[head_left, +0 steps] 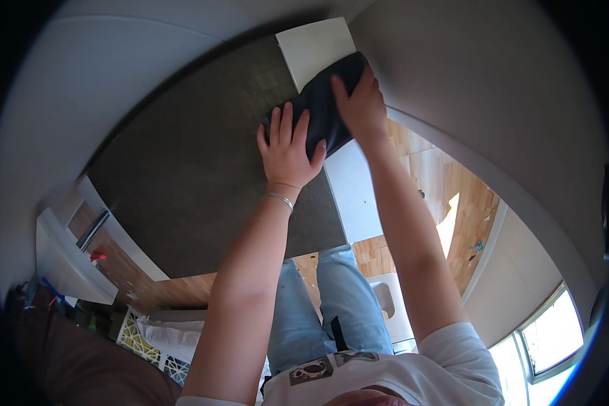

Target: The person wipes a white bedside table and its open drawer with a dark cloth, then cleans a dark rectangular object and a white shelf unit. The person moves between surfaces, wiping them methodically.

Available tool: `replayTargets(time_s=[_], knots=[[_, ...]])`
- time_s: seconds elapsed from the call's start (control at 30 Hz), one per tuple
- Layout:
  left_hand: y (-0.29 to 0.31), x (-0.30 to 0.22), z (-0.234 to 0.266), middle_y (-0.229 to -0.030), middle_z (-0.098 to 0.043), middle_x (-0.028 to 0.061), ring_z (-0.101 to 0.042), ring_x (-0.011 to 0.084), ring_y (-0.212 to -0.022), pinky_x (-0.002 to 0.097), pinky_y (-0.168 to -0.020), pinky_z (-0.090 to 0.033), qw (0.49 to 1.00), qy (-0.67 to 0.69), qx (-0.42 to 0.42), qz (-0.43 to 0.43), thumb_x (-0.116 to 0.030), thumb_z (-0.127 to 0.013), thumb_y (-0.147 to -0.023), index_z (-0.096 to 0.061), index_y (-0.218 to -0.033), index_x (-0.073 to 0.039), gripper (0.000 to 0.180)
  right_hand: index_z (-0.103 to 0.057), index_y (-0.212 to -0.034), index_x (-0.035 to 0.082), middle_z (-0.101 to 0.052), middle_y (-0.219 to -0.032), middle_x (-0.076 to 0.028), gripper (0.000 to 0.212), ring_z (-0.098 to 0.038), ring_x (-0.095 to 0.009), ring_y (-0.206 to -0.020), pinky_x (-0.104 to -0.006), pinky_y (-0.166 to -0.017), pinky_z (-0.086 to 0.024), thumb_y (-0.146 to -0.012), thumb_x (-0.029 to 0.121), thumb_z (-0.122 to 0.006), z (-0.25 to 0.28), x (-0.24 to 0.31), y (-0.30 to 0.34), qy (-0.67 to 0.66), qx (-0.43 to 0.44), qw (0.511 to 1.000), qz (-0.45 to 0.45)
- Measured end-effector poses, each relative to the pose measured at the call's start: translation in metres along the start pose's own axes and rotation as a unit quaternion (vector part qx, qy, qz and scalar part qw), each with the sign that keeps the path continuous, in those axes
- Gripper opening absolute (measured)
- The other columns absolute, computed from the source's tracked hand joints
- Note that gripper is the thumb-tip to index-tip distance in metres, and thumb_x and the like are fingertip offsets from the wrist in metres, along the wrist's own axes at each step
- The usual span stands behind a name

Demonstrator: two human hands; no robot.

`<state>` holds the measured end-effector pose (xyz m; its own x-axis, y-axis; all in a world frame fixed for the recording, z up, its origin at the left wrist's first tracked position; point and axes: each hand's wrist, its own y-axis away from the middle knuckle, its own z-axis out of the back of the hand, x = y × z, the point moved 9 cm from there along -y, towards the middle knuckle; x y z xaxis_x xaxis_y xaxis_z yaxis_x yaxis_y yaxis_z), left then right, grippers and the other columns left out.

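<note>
A folded piece of dark navy cloth [323, 101] lies across the right end of the table, partly over a dark grey mat [196, 149]. My left hand [287, 152] rests flat on the cloth's near left part, fingers spread, a thin bracelet on the wrist. At the cloth's far right edge is my right hand [363, 111]. Its thumb lies apart on top of the cloth, and its fingers run along the edge, some of them hidden. Neither hand lifts the cloth off the surface. The exact kind of garment or fabric cannot be made out.
White tabletop [354, 193] shows beside the mat, and a pale panel [316, 46] lies beyond the cloth. Walls stand close behind and right. A white crate [142, 335] with a plastic bag sits lower left. A white stool [391, 304] stands by my legs.
</note>
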<state>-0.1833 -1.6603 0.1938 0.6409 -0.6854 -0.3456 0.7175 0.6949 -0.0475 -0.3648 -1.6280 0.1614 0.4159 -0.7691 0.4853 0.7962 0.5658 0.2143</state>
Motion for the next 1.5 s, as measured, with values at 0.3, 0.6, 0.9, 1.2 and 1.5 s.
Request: replayTargets(time_s=[0.3,0.6,0.9,1.2,1.5], knots=[[-0.002,-0.003,-0.007,-0.151,-0.039,0.0167,-0.037,0.0327,-0.137,0.0595,-0.104,-0.028,0.999,-0.043,0.023,-0.009,-0.046,-0.06,-0.083,-0.051,-0.138,-0.016,0.063,-0.049,-0.135,0.013,-0.054,-0.134,-0.017,0.05,-0.049,-0.038,-0.125,-0.0502,-0.097,-0.046,-0.095,0.043,-0.046,-0.01,0.066,-0.073,0.069,-0.102,0.986,0.11],[-0.003,-0.004,-0.006,-0.15,-0.039,0.0164,-0.037,0.0324,-0.138,0.0589,-0.105,-0.026,0.999,-0.039,0.028,-0.001,-0.045,-0.059,-0.083,-0.052,-0.136,-0.015,0.061,-0.042,-0.144,0.02,-0.043,-0.146,-0.008,0.051,-0.051,-0.038,-0.121,-0.0467,-0.094,-0.05,-0.096,0.033,-0.051,-0.01,0.079,-0.069,0.076,-0.047,0.973,0.214],[-0.001,-0.001,-0.008,-0.149,-0.041,0.0147,-0.038,0.0328,-0.137,0.06,-0.106,-0.024,0.999,-0.009,0.038,0.009,-0.042,-0.065,-0.08,-0.056,-0.13,-0.015,0.057,-0.041,-0.144,0.011,-0.063,-0.116,-0.023,0.05,-0.061,-0.042,-0.104,-0.0501,-0.083,-0.051,-0.098,0.031,-0.048,0.009,-0.053,0.062,-0.049,0.014,0.997,-0.049],[-0.002,-0.002,-0.006,-0.148,-0.042,0.0158,-0.039,0.0332,-0.137,0.0602,-0.105,-0.025,1.0,-0.014,0.025,-0.001,-0.041,-0.062,-0.081,-0.055,-0.13,-0.016,0.055,-0.046,-0.141,0.003,-0.056,-0.134,-0.025,0.08,-0.049,-0.037,-0.13,-0.0367,-0.108,-0.038,-0.087,0.062,-0.057,-0.012,-0.028,-0.023,-0.226,0.165,0.956,-0.086],[-0.001,-0.002,-0.003,-0.149,-0.041,0.0164,-0.038,0.0328,-0.137,0.0591,-0.105,-0.025,1.0,-0.014,0.019,-0.004,-0.041,-0.061,-0.081,-0.053,-0.133,-0.016,0.058,-0.044,-0.143,0.0,-0.052,-0.139,-0.018,0.074,-0.047,-0.027,-0.131,-0.0314,-0.109,-0.032,-0.093,0.055,-0.054,-0.028,-0.007,-0.07,-0.265,0.16,0.95,0.04]])
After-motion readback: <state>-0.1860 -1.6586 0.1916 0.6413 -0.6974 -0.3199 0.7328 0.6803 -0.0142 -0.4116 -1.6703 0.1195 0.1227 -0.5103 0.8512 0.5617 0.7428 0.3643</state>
